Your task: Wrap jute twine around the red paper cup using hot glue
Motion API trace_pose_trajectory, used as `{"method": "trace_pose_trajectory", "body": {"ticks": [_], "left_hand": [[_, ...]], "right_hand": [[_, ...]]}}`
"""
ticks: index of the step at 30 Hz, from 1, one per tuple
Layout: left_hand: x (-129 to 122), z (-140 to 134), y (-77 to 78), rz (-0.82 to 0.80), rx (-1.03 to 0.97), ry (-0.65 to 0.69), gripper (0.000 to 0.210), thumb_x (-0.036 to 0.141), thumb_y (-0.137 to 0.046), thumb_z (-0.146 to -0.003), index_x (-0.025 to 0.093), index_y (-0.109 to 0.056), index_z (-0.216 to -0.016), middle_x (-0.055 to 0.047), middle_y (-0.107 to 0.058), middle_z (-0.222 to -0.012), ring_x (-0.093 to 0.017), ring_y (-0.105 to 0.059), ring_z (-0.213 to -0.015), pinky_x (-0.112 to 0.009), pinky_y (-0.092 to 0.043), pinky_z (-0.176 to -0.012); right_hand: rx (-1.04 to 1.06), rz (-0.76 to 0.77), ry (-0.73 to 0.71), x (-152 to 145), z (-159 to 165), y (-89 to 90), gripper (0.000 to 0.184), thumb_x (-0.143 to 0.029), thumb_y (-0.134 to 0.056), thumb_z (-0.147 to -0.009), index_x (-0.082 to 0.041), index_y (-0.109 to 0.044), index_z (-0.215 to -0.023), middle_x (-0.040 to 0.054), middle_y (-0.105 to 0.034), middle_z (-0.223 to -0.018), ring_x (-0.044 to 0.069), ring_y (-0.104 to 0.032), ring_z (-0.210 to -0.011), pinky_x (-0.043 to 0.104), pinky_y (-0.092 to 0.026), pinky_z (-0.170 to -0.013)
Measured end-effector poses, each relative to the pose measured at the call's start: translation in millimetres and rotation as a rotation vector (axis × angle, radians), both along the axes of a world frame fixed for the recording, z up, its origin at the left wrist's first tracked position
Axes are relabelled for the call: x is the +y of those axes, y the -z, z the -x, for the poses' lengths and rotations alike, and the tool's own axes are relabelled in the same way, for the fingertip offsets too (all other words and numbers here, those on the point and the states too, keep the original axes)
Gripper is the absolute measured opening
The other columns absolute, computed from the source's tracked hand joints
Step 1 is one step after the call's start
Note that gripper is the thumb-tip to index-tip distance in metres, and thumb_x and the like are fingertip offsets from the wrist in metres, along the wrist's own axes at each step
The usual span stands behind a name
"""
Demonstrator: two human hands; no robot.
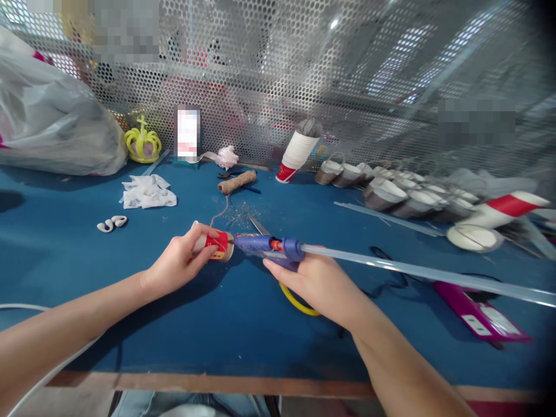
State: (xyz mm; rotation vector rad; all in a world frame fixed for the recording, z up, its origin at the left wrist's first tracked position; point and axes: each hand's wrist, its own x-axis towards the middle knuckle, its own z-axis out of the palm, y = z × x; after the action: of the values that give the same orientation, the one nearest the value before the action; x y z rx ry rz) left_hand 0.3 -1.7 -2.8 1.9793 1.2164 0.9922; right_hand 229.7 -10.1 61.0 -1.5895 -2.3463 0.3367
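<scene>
My left hand (180, 258) is closed round a small red and white paper cup (223, 245), held on its side. In my right hand (319, 281) is a blue hot glue gun (260, 245), its nozzle at the cup's bottom end; whether the tip touches cannot be made out. A long clear glue stick (417, 273) sticks out of the gun's back towards the right. Brown twine runs from the cup to a twine roll (237, 182) behind it. Scissors with a yellow handle (297, 301) lie partly hidden under the gun and my right hand.
Stacked paper cups (297, 152) lean against the perforated metal screen (260, 75). Several twine-wrapped cups (382, 194) stand at right, near a purple packet (480, 313). At left are a plastic bag (56, 116), a yellow crown-shaped item (143, 142), crumpled tissue (149, 191) and white earbuds (112, 223).
</scene>
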Motion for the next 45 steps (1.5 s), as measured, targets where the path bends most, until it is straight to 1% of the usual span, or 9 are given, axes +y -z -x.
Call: {"method": "trace_pose_trajectory", "body": {"ticks": [5, 10, 17, 26, 30, 36, 39, 43, 45], "left_hand": [[-0.7, -0.7, 0.3, -0.04, 0.007, 0.013, 0.019, 0.029, -0.043, -0.085, 0.018, -0.046, -0.101, -0.006, -0.064, -0.097, -0.015, -0.064, -0.077, -0.024, -0.049, -0.068], [-1.4, -0.9, 0.5, -0.07, 0.034, 0.017, 0.017, 0.027, -0.042, -0.086, 0.018, -0.046, -0.1, -0.006, -0.061, -0.096, -0.013, -0.063, -0.075, -0.023, -0.048, -0.068], [-2.8, -1.2, -2.4, -0.112, 0.074, 0.029, 0.015, 0.025, -0.043, -0.086, 0.019, -0.047, -0.1, -0.004, -0.062, -0.095, -0.012, -0.063, -0.073, -0.021, -0.046, -0.067], [-1.3, -0.4, 2.0, -0.005, 0.014, 0.003, 0.02, 0.029, -0.043, -0.086, 0.018, -0.046, -0.102, -0.004, -0.065, -0.09, -0.013, -0.062, -0.069, -0.022, -0.046, -0.063], [-1.3, -0.6, -0.3, 0.02, -0.005, -0.014, 0.021, 0.03, -0.044, -0.085, 0.018, -0.047, -0.102, -0.005, -0.066, -0.093, -0.015, -0.063, -0.073, -0.023, -0.047, -0.064], [-0.3, -1.4, -4.7, 0.04, -0.015, -0.038, 0.02, 0.032, -0.044, -0.085, 0.018, -0.048, -0.099, -0.002, -0.067, -0.083, -0.013, -0.06, -0.064, -0.021, -0.045, -0.059], [-0.3, -1.8, -4.2, 0.056, -0.023, -0.043, 0.02, 0.033, -0.044, -0.084, 0.019, -0.048, -0.099, -0.001, -0.066, -0.078, -0.012, -0.058, -0.06, -0.02, -0.044, -0.056], [-0.1, -1.7, -1.4, 0.071, -0.04, -0.056, 0.021, 0.033, -0.045, -0.084, 0.018, -0.047, -0.098, 0.001, -0.062, -0.073, -0.01, -0.054, -0.057, -0.019, -0.042, -0.054], [0.5, -1.2, 0.2, 0.073, -0.023, -0.079, 0.021, 0.033, -0.045, -0.084, 0.018, -0.048, -0.099, 0.002, -0.06, -0.068, -0.01, -0.051, -0.054, -0.019, -0.04, -0.052]], "right_hand": [[0.022, 0.034, 0.011, 8.9, 2.4, 2.0, 0.02, -0.033, -0.048, -0.078, -0.019, -0.061, -0.075, 0.0028, -0.067, -0.071, 0.019, -0.062, -0.066, 0.028, -0.046, -0.062], [0.042, 0.028, -0.013, 15.9, 5.2, 2.9, 0.019, -0.031, -0.048, -0.078, -0.019, -0.059, -0.07, 0.0007, -0.063, -0.061, 0.016, -0.059, -0.057, 0.025, -0.043, -0.055], [0.071, 0.047, -0.04, 21.7, 5.1, 5.2, 0.018, -0.032, -0.049, -0.077, -0.018, -0.06, -0.072, 0.0012, -0.064, -0.064, 0.016, -0.059, -0.058, 0.025, -0.044, -0.057], [0.06, 0.055, -0.007, 6.1, 3.5, -3.3, 0.019, -0.032, -0.048, -0.077, -0.019, -0.06, -0.07, 0.0031, -0.067, -0.07, 0.019, -0.061, -0.065, 0.027, -0.044, -0.064], [0.054, 0.069, -0.01, 1.4, 1.7, -2.9, 0.019, -0.034, -0.049, -0.076, -0.02, -0.061, -0.07, 0.0026, -0.066, -0.07, 0.018, -0.059, -0.064, 0.027, -0.044, -0.063], [0.024, 0.124, 0.017, -3.1, 1.4, -2.2, 0.019, -0.036, -0.05, -0.075, -0.021, -0.062, -0.072, 0.0033, -0.067, -0.071, 0.018, -0.059, -0.063, 0.028, -0.043, -0.058], [0.109, 0.143, -0.002, -1.9, 0.7, -3.3, 0.018, -0.035, -0.053, -0.075, -0.021, -0.063, -0.075, 0.0019, -0.066, -0.069, 0.018, -0.059, -0.063, 0.027, -0.043, -0.058], [0.301, 0.314, 0.05, 4.6, -4.3, -8.4, 0.019, -0.037, -0.056, -0.074, -0.019, -0.06, -0.069, -0.003, -0.054, -0.045, 0.013, -0.051, -0.043, 0.025, -0.041, -0.048], [0.417, 0.36, 0.094, 12.1, -10.6, -10.0, 0.022, -0.039, -0.06, -0.071, -0.018, -0.058, -0.069, -0.0029, -0.054, -0.045, 0.013, -0.052, -0.045, 0.025, -0.043, -0.05]]}}
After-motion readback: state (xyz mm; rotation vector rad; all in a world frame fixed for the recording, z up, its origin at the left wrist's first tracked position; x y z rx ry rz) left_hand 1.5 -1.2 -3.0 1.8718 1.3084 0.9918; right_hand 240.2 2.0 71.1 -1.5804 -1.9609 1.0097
